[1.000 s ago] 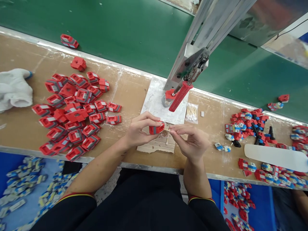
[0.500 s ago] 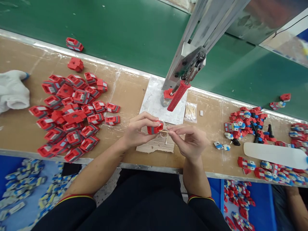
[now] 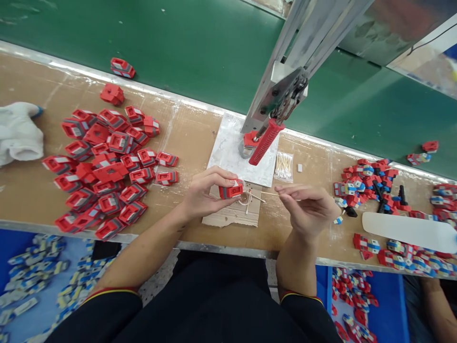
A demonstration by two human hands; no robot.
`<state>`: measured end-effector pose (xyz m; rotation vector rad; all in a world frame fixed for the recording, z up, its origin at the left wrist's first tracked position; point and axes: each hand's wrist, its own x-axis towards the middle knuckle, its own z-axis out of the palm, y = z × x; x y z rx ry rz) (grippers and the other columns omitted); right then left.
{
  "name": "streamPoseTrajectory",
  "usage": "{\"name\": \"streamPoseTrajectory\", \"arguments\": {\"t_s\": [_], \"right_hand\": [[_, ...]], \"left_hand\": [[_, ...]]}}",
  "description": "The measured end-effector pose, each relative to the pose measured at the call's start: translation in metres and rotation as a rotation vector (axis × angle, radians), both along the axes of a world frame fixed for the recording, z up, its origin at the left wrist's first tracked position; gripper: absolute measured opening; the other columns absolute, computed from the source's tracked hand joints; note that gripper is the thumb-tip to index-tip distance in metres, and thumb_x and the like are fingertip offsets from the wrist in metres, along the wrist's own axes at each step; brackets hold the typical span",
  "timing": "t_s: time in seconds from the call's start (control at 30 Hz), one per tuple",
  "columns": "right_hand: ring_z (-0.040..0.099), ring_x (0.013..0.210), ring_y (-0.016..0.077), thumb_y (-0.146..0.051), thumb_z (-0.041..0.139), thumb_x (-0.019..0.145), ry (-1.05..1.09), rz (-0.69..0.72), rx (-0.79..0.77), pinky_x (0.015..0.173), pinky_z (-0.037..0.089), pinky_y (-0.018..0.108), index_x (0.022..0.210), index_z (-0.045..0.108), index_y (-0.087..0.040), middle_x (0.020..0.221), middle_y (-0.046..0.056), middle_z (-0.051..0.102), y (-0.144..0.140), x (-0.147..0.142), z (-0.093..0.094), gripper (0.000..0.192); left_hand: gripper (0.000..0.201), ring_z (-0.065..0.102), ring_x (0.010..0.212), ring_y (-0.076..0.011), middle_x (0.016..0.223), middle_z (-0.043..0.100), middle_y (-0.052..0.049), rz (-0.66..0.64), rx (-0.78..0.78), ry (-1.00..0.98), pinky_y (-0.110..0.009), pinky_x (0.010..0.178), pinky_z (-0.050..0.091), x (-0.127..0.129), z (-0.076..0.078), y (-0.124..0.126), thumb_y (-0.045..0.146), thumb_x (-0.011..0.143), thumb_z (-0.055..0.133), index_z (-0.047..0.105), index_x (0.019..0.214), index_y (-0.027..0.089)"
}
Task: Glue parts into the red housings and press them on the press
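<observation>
Right hand (image 3: 310,209) has moved away from the red part (image 3: 230,190), pinching a thin stick (image 3: 270,193); the left hand (image 3: 203,194) holds that part near the cardboard (image 3: 228,219).

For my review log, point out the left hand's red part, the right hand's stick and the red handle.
Red part (image 3: 231,190), head view: middle of its visible side.
Stick (image 3: 270,193), head view: middle of its exposed length.
Red handle (image 3: 267,142), head view: middle of its grip.

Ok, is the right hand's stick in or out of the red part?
Out. The stick in the right hand points toward the red part in the left hand, but a gap shows between them.
</observation>
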<state>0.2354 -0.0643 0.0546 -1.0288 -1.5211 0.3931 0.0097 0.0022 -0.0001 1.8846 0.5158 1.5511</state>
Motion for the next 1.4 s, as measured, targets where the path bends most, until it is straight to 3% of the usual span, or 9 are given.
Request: {"name": "streamPoseTrajectory", "arguments": {"t_s": [0.17, 0.3, 0.4, 0.53, 0.63, 1.1, 1.4], "right_hand": [[0.071, 0.073, 0.0165, -0.020, 0.079, 0.092, -0.448, 0.256, -0.141, 0.064, 0.059, 0.029, 0.085, 0.070, -0.025, 0.076, -0.002, 0.077, 0.010, 0.006, -0.006, 0.013], [0.062, 0.070, 0.0158, -0.022, 0.074, 0.096, -0.592, 0.285, -0.219, 0.056, 0.046, 0.025, 0.079, 0.069, -0.025, 0.068, -0.003, 0.070, 0.015, 0.000, -0.016, 0.017], [0.065, 0.068, 0.0154, -0.022, 0.076, 0.094, -0.472, 0.271, -0.201, 0.059, 0.050, 0.027, 0.081, 0.069, -0.025, 0.071, -0.002, 0.073, 0.012, 0.000, -0.013, 0.015], [0.069, 0.063, 0.0164, -0.022, 0.079, 0.092, -0.035, 0.087, -0.011, 0.060, 0.054, 0.032, 0.084, 0.066, -0.026, 0.072, -0.002, 0.075, 0.009, -0.007, -0.003, 0.016], [0.070, 0.061, 0.0165, -0.026, 0.081, 0.092, 0.115, 0.015, 0.071, 0.058, 0.054, 0.032, 0.084, 0.065, -0.027, 0.069, -0.003, 0.074, 0.009, -0.020, -0.002, 0.018], [0.075, 0.066, 0.0164, -0.014, 0.081, 0.089, 0.050, 0.094, 0.049, 0.060, 0.058, 0.031, 0.086, 0.066, -0.025, 0.074, -0.001, 0.077, 0.009, -0.035, -0.004, 0.018], [0.073, 0.062, 0.0160, -0.011, 0.081, 0.087, -0.011, 0.035, 0.067, 0.057, 0.057, 0.030, 0.084, 0.067, -0.024, 0.072, -0.002, 0.077, 0.008, -0.032, -0.002, 0.020]], "left_hand": [[0.034, 0.082, 0.092, -0.0223, 0.100, 0.082, -0.008, -0.036, -0.042, -0.012, -0.033, 0.078, 0.070, -0.002, -0.002, 0.000, 0.022, 0.074, 0.096, 0.072, 0.099, 0.019], [0.032, 0.083, 0.094, -0.0234, 0.101, 0.082, -0.009, -0.037, -0.068, 0.001, -0.034, 0.080, 0.070, -0.005, -0.001, 0.000, 0.024, 0.076, 0.095, 0.072, 0.098, 0.019], [0.034, 0.083, 0.093, -0.0233, 0.101, 0.083, -0.009, -0.029, -0.082, -0.002, -0.034, 0.079, 0.070, -0.004, 0.000, 0.000, 0.027, 0.075, 0.096, 0.072, 0.097, 0.019], [0.035, 0.082, 0.094, -0.0227, 0.099, 0.083, -0.008, -0.062, -0.098, 0.009, -0.033, 0.081, 0.069, -0.002, 0.003, -0.002, 0.026, 0.076, 0.095, 0.073, 0.102, 0.020], [0.033, 0.082, 0.092, -0.0214, 0.097, 0.083, -0.008, -0.082, -0.097, 0.042, -0.031, 0.081, 0.068, 0.001, 0.006, -0.004, 0.028, 0.080, 0.093, 0.072, 0.105, 0.020], [0.030, 0.083, 0.093, -0.0215, 0.095, 0.083, -0.009, -0.112, -0.062, 0.033, -0.030, 0.081, 0.067, 0.002, 0.007, -0.003, 0.025, 0.081, 0.092, 0.071, 0.101, 0.019], [0.028, 0.082, 0.090, -0.0206, 0.095, 0.083, -0.008, -0.084, -0.056, 0.049, -0.030, 0.079, 0.067, 0.002, 0.007, -0.003, 0.026, 0.081, 0.092, 0.072, 0.099, 0.019]]}}
